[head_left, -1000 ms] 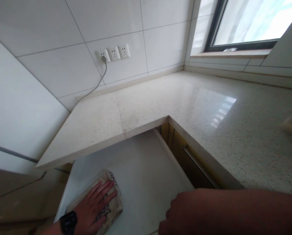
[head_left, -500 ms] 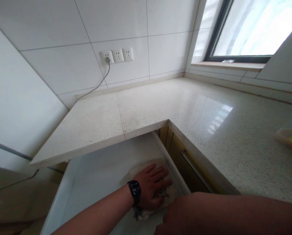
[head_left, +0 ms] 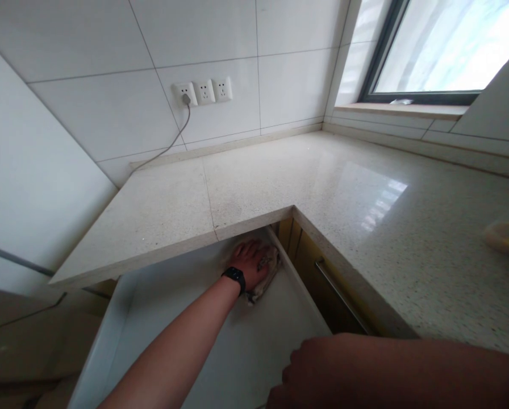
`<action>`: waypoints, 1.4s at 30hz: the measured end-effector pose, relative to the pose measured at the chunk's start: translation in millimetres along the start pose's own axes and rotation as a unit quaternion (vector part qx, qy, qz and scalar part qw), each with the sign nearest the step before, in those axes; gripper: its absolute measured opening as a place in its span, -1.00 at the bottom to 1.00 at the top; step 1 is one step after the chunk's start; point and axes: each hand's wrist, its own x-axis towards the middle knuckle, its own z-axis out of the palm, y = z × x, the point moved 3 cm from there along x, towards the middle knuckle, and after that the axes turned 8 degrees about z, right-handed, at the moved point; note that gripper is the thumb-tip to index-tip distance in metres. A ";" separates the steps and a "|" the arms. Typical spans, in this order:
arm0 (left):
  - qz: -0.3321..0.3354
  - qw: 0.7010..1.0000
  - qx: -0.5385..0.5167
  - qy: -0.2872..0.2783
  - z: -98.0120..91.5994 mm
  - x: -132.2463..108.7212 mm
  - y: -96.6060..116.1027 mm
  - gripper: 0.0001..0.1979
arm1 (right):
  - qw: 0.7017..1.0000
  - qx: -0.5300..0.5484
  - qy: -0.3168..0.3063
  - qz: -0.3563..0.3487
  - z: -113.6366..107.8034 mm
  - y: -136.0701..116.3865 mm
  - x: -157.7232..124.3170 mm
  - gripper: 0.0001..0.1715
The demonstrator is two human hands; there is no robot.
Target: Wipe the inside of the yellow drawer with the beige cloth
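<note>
My left hand [head_left: 249, 264], with a black watch [head_left: 236, 278] on its wrist, lies palm down on a crumpled, patterned pale cloth [head_left: 270, 270]. It presses the cloth to the floor of a pulled-out white drawer [head_left: 182, 318], at the far right corner beneath the countertop. Part of the cloth is hidden under the palm and fingers. My right hand [head_left: 297, 369] is at the bottom right, by the near right part of the drawer. Its fingers are curled, and what they hold, if anything, is hidden.
A pale speckled countertop [head_left: 254, 187] runs over the drawer and along the right. Beside the drawer is a cabinet front with a metal bar handle [head_left: 342, 295]. A plug with a grey cord [head_left: 169, 146] sits in a wall socket. A partly seen container [head_left: 508, 236] stands at the right.
My left hand has slid the cloth away from me, from the right middle of the drawer to its far right corner. My right hand stays in nearly the same place.
</note>
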 end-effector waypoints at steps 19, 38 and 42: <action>-0.148 0.988 0.032 0.028 8.7 15.1 -35.0 -0.34 | 0.998 0.061 -0.011 -0.013 5.1 1.9 6.4 -0.16; 0.010 0.998 0.009 0.058 -1.9 -54.6 39.4 -0.38 | 0.994 0.109 -0.014 -0.018 6.8 2.4 1.2 -0.25; 0.006 0.998 0.005 0.059 -2.2 -54.1 40.7 -0.38 | 0.993 0.114 -0.027 -0.012 5.3 1.6 1.1 -0.24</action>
